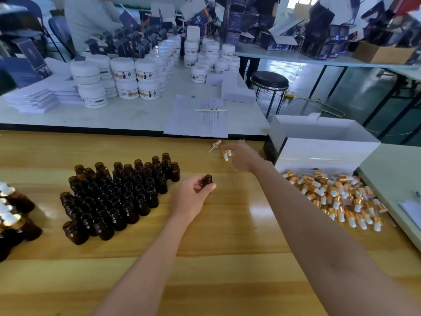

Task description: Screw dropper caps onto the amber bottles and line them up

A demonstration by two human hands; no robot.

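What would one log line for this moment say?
left hand: holds uncapped bottle | right hand: at loose dropper caps, grip unclear | open bottles: clustered left | cap pile: right | capped bottles: far left

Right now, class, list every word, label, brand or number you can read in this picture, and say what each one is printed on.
Nothing here can be read.
White jars: labels with an orange band, print blurred.
Lined sheet: rows of print, too small.
Dark cartons: pale lettering, blurred.
Amber bottles and dropper caps: no labels show.
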